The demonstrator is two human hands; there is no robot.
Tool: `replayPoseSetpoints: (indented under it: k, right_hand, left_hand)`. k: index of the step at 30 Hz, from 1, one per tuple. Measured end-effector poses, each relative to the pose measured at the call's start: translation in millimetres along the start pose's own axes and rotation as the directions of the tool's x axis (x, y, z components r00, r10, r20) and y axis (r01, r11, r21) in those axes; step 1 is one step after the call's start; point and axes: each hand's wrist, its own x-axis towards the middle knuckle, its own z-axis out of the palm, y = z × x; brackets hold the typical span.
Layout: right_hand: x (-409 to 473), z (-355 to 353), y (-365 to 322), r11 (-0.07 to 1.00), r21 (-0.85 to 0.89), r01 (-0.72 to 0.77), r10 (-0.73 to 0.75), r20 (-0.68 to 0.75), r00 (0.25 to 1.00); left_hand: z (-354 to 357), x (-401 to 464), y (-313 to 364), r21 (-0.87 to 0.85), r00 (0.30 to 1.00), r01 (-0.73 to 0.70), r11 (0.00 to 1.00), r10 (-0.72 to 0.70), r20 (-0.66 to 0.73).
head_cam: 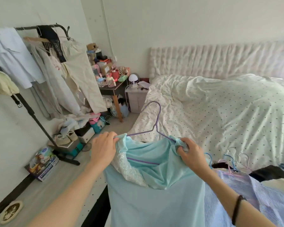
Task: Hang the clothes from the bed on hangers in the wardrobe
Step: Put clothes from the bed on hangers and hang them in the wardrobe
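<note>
A light turquoise dress [154, 185] with white lace trim hangs on a purple wire hanger [156, 122], held up over the near edge of the bed [220, 112]. My left hand [103, 149] grips the dress's left shoulder strap at the hanger's end. On the other side my right hand [190, 153] pinches the right strap against the hanger. A blue striped garment [246, 194] and a dark garment [269, 173] lie on the bed at lower right, beside several loose wire hangers [229, 161]. The open clothes rack [39, 63] stands at the left wall, full of pale clothes.
A cluttered side table [111, 79] and a small nightstand [136, 97] sit between the rack and the bed. Shoes [64, 136], boxes [43, 163] and piled clothes lie on the floor under the rack. A narrow strip of floor runs between the rack and the bed.
</note>
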Motion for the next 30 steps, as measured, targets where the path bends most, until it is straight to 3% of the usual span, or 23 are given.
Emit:
replayPoseSetpoints:
  k: [7, 15, 19, 22, 24, 27, 30]
  right_hand:
    - [58, 85, 116, 0.976, -0.148, -0.163, 0.189, 0.188, 0.964]
    - [95, 155, 193, 0.917, -0.209, -0.339, 0.371, 0.14, 0.918]
    - [99, 177, 217, 0.893, -0.21, -0.398, 0.429, 0.131, 0.894]
    - [94, 187, 224, 0.89, -0.262, -0.373, 0.406, 0.083, 0.91]
    - [88, 189, 220, 0.907, -0.293, -0.302, 0.316, 0.003, 0.949]
    - [71, 189, 212, 0.927, -0.363, -0.098, 0.096, -0.024, 0.995]
    - [38, 191, 209, 0.887, -0.457, 0.063, -0.001, 0.134, 0.991]
  left_hand:
    - [167, 25, -18, 0.023, 0.947, 0.038, 0.999, -0.044, 0.319]
    - [287, 56, -27, 0.061, 0.923, -0.024, 0.998, -0.001, 0.385]
    - [323, 57, -31, -0.002, 0.886, 0.105, 0.994, -0.093, 0.453]
    - [340, 42, -33, -0.106, 0.769, 0.284, 0.953, -0.161, 0.618]
    - [341, 31, -29, -0.205, 0.755, 0.338, 0.919, -0.135, 0.642]
    - [333, 11, -15, -0.254, 0.815, 0.207, 0.945, -0.022, 0.58]
    - [322, -25, -2, -0.231, 0.74, -0.033, 0.972, 0.179, 0.648]
